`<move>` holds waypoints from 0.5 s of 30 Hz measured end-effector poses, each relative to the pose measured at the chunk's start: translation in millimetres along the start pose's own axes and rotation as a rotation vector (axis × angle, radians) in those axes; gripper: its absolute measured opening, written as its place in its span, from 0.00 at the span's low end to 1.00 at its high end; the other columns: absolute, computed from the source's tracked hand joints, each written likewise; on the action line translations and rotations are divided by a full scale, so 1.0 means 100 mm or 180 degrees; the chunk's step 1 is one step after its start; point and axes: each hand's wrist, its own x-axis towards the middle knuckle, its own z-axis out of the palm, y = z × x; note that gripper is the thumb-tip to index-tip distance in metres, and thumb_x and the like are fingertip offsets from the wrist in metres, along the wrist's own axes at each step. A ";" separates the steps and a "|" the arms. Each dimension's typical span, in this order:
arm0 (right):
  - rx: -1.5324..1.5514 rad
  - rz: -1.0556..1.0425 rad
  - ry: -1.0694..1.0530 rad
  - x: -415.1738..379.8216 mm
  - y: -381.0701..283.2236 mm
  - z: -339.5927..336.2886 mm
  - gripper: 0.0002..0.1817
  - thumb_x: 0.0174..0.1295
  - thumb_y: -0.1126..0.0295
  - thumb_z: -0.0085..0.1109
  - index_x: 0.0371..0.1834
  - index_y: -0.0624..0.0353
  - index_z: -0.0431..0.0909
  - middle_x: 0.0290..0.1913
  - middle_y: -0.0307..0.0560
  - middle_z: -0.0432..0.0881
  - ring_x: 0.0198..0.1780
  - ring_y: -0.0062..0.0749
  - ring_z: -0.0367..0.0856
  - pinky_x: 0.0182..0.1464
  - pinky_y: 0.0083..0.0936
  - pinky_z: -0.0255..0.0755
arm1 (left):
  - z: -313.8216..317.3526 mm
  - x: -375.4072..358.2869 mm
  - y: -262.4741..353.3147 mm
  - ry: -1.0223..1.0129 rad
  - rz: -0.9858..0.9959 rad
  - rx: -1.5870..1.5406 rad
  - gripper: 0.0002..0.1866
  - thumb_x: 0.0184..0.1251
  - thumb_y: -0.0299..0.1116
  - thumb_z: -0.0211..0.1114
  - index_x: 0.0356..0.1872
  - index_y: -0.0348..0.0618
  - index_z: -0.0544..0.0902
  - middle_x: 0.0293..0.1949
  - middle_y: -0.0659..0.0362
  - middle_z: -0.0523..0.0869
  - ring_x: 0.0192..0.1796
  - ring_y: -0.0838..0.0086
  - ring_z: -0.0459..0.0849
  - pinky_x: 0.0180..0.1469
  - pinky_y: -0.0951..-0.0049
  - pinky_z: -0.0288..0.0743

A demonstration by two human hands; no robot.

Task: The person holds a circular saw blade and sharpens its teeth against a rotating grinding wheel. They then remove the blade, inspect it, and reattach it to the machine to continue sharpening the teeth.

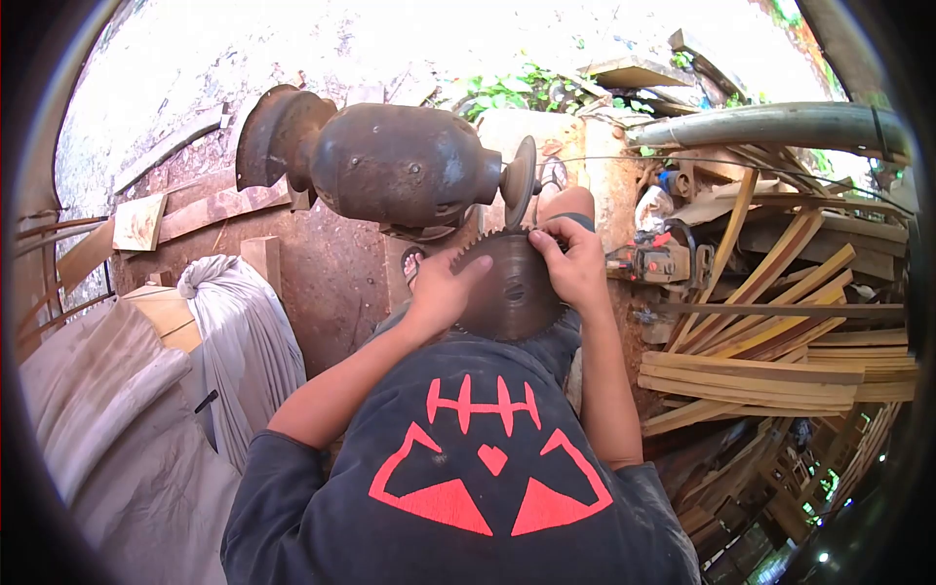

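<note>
Left hand (444, 292) and right hand (575, 265) grasp a saw blade (517, 265) mid-frame.
Likely stiff, fairly heavy; best held across the flat; grip beneath hidden.

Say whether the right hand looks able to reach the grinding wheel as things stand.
Probably yes: the right hand is close to the grinding wheel, with nothing visibly blocking the way, though it is busy holding the saw blade's edge.

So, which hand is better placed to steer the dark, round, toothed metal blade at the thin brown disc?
Probably the right hand: it pinches the rim of the blade near the disc; the left hand holds the blade's left side, farther away.
</note>
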 end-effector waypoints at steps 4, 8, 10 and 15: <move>-0.0008 -0.0055 0.0010 0.00 0.04 0.00 0.12 0.63 0.66 0.68 0.38 0.67 0.86 0.29 0.50 0.87 0.32 0.28 0.84 0.40 0.27 0.77 | -0.01 -0.03 0.10 -0.0075 -0.0050 0.0211 0.18 0.71 0.38 0.71 0.48 0.29 0.84 0.38 0.55 0.89 0.38 0.76 0.85 0.43 0.73 0.80; 0.0022 0.0001 0.0011 -0.01 0.01 0.01 0.12 0.63 0.66 0.68 0.38 0.67 0.85 0.29 0.50 0.87 0.32 0.28 0.84 0.40 0.28 0.76 | -0.02 -0.01 0.05 -0.0066 0.0078 0.0432 0.19 0.71 0.39 0.71 0.49 0.28 0.84 0.38 0.55 0.89 0.38 0.76 0.85 0.43 0.73 0.80; 0.0005 -0.0054 0.0023 -0.02 0.00 0.00 0.12 0.64 0.67 0.68 0.38 0.67 0.85 0.29 0.51 0.87 0.32 0.28 0.84 0.40 0.28 0.76 | -0.01 -0.02 0.07 -0.0079 0.0070 0.0383 0.20 0.71 0.39 0.71 0.49 0.28 0.84 0.38 0.54 0.89 0.38 0.76 0.85 0.43 0.72 0.80; -0.0040 -0.0083 0.0058 -0.03 -0.01 0.01 0.12 0.64 0.66 0.67 0.38 0.67 0.85 0.29 0.52 0.86 0.33 0.30 0.84 0.40 0.28 0.76 | -0.03 -0.01 0.09 -0.0062 0.0118 0.0621 0.20 0.71 0.40 0.71 0.49 0.28 0.84 0.38 0.53 0.89 0.38 0.75 0.85 0.43 0.71 0.81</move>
